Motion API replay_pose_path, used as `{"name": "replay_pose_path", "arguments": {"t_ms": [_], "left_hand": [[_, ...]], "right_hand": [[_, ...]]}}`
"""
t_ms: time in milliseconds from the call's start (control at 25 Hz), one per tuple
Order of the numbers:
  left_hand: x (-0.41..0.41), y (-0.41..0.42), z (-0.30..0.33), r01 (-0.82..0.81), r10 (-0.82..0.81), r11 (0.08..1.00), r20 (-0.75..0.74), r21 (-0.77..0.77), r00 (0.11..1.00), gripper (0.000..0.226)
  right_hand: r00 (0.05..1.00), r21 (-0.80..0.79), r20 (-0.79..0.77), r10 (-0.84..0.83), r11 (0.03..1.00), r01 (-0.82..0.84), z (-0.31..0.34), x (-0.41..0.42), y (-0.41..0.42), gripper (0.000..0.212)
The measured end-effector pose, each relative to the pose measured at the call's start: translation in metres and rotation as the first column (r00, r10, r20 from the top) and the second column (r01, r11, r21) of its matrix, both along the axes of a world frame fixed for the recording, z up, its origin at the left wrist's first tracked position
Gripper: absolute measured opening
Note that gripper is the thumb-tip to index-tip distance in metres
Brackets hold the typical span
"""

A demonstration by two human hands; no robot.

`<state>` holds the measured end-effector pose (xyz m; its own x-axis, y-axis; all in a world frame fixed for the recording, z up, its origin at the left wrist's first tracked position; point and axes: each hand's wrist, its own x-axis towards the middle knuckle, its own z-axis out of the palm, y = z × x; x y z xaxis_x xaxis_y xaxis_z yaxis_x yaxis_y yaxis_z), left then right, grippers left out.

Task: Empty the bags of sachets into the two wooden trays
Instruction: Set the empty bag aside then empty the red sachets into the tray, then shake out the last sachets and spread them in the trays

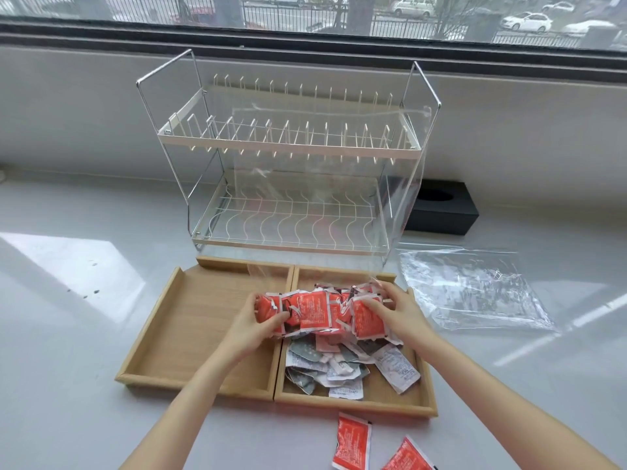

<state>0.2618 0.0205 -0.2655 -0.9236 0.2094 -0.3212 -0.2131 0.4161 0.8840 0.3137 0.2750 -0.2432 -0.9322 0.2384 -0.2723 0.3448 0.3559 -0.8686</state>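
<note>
Loose red sachets: two red sachets [353, 443] [408, 456] lie flat on the counter, nearer the camera than the right tray, just off its front rim; the second is cut by the bottom edge of the frame, and both are tilted with their long axes running roughly away from the camera.
Left hand [252, 329]: forearm reaches up from the bottom of the frame, palm turned inward toward the right tray; fingers curled round the left end of the red bundle, holding it.
Right hand [395, 312]: forearm comes in from the lower right, hand arched over the right tray; fingers bent and closed on the right end of the bundle.
Red bundle [319, 312]: a clump of red sachets held between both hands above the rear half of the right tray and the seam between the trays; its long axis runs left to right.
Clear bag [325, 184]: rises from the bundle, upright in front of the dish rack, its top edge high.
Right tray [356, 400]: holds a heap of grey and white sachets [342, 366].
Left tray [190, 320]: touches the right tray's left side, inside bare.
Second clear bag [475, 290]: flat on the counter, right of the right tray.
Dish rack [288, 150]: two tiers, behind the right tray.
Black box [441, 212]: behind the right tray, right of the rack.
</note>
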Motion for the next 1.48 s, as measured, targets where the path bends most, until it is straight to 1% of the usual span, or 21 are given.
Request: {"name": "replay_pose_path", "arguments": {"t_ms": [160, 240, 360, 480, 640, 760, 840, 920, 1000, 1120, 1160, 1240, 1360, 1480], "left_hand": [[0.005, -0.014, 0.015, -0.063, 0.065, 0.997, -0.045, 0.043, 0.997, 0.036], [0.008, -0.027, 0.024, -0.101, 0.103, 0.993, -0.039, 0.062, 0.994, 0.034], [0.015, -0.05, 0.037, -0.153, 0.153, 0.983, 0.006, 0.102, 0.988, 0.025], [0.029, -0.079, 0.044, -0.179, 0.17, 0.979, 0.091, 0.101, 0.981, 0.019], [0.051, -0.121, 0.041, -0.168, 0.167, 0.986, 0.173, -0.009, 0.971, 0.03], [0.066, -0.143, 0.04, -0.155, 0.152, 0.988, 0.278, -0.009, 0.949, 0.025], [0.073, -0.156, 0.043, -0.083, 0.078, 0.997, 0.344, -0.001, 0.936, 0.026], [0.078, -0.165, 0.045, -0.008, 0.005, 1.0, 0.404, 0.007, 0.915, 0.027], [0.08, -0.172, 0.049, 0.003, -0.009, 1.0, 0.438, 0.015, 0.899, 0.026], [0.079, -0.178, 0.06, 0.055, -0.061, 0.998, 0.467, 0.026, 0.882, 0.022], [0.079, -0.179, 0.065, 0.075, -0.084, 0.996, 0.476, 0.038, 0.875, 0.023], [0.077, -0.18, 0.073, 0.111, -0.121, 0.993, 0.484, 0.049, 0.867, 0.027], [0.075, -0.178, 0.088, 0.114, -0.124, 0.992, 0.443, 0.05, 0.888, 0.027], [0.071, -0.174, 0.1, 0.027, -0.045, 0.998, 0.354, 0.054, 0.934, 0.027]], "right_hand": [[0.998, 0.041, -0.055, -0.036, 0.998, 0.039, 0.01, 0.004, -0.011, 0.038], [0.997, 0.065, -0.062, -0.039, 0.997, 0.043, 0.016, 0.007, -0.021, 0.034], [0.998, 0.15, -0.054, 0.041, 0.988, -0.032, 0.025, 0.015, -0.043, 0.024], [0.996, 0.136, -0.024, 0.089, 0.987, -0.085, 0.028, 0.024, -0.072, 0.025], [0.983, 0.071, 0.1, 0.153, 0.985, -0.16, 0.025, 0.035, -0.115, 0.028], [0.962, 0.128, 0.193, 0.195, 0.967, -0.222, 0.016, 0.043, -0.142, 0.036], [0.942, 0.14, 0.259, 0.212, 0.957, -0.254, 0.011, 0.048, -0.152, 0.04], [0.93, 0.077, 0.305, 0.206, 0.968, -0.24, 0.012, 0.055, -0.158, 0.04], [0.916, -0.02, 0.347, 0.202, 0.978, -0.208, 0.015, 0.06, -0.162, 0.038], [0.881, -0.168, 0.414, 0.229, 0.97, -0.173, 0.027, 0.065, -0.161, 0.026], [0.871, -0.179, 0.432, 0.233, 0.969, -0.17, 0.032, 0.065, -0.16, 0.024], [0.862, -0.152, 0.455, 0.221, 0.974, -0.169, 0.044, 0.066, -0.158, 0.022], [0.877, -0.169, 0.439, 0.195, 0.977, -0.132, 0.062, 0.066, -0.155, 0.02], [0.922, -0.221, 0.338, 0.188, 0.968, -0.116, 0.082, 0.062, -0.152, 0.012]]}}
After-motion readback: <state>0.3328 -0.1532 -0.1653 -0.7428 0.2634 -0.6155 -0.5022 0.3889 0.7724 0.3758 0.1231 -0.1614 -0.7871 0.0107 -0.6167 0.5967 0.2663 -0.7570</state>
